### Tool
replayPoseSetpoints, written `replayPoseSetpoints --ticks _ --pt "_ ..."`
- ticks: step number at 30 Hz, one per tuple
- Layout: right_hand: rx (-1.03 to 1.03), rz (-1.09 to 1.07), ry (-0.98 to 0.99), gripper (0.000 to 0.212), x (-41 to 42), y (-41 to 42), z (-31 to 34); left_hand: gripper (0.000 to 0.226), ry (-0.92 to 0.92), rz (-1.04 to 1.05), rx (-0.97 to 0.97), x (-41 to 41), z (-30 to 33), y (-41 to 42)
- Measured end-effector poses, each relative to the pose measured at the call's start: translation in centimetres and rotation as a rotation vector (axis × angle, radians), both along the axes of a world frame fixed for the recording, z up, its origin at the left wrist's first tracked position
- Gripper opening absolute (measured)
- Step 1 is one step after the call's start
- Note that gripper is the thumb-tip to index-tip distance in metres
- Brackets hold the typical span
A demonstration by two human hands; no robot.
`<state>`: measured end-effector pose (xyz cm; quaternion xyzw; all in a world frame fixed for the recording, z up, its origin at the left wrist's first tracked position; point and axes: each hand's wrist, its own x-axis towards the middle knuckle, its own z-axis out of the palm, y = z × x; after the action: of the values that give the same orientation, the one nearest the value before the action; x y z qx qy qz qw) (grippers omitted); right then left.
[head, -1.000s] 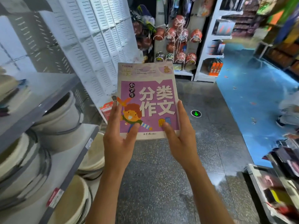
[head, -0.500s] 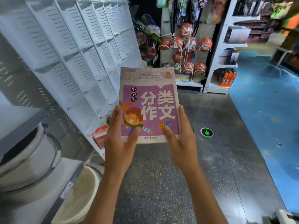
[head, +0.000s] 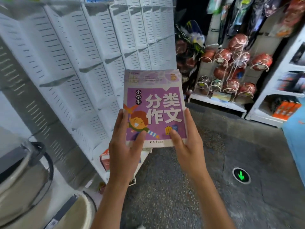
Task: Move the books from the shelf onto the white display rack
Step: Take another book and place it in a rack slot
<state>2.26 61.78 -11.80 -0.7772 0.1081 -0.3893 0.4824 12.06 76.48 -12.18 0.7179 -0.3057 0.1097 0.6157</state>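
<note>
Two hands [head: 127, 151] [head: 188, 146] gripping purple book [head: 155, 106], cartoon child, white characters

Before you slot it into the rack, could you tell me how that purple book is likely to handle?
The purple book looks thin and softcover, so probably light and somewhat bendy. Both the left hand and right hand grip its lower edge, suggesting it flops unsupported.

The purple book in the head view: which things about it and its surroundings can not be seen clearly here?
- Purple book: how many copies are held; only the top cover shows, with stacked edges at its right side.
- Left hand and right hand: fingers behind the book, hidden by the cover.
- Small print on the cover's top band: too small.
- White display rack: its top is cut by the frame edge, and it is blurred.
</note>
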Motion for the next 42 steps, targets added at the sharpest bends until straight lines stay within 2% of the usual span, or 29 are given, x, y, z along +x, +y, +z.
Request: replayPoseSetpoints --ticks 8,13,18,28,39,42 --pt "-0.123 0.008 -0.009 0.077 14.6 -9.1 -0.1 0.074 -0.031 0.045 -0.029 13.1 0.6 -7.9" --pt "-0.161 0.065 -0.05 0.068 24.7 -13.0 2.9 0.077 -0.055 0.101 -0.054 22.8 2.9 -11.5" --pt "-0.144 0.146 -0.096 0.068 33.0 -15.7 4.2 0.073 -0.107 0.183 -0.048 30.2 4.6 -14.0" --pt "-0.088 0.36 -0.268 0.069 45.0 -18.6 7.8 0.074 -0.194 0.35 -0.122 38.7 8.2 -16.3" --pt "0.015 0.759 -0.367 0.065 56.5 -21.3 13.6 0.066 -0.406 0.848 -0.066 44.2 13.9 -19.1" --pt "0.007 0.841 -0.415 0.065 58.6 -21.2 14.9 0.064 -0.469 0.885 -0.117 45.1 14.9 -19.0"
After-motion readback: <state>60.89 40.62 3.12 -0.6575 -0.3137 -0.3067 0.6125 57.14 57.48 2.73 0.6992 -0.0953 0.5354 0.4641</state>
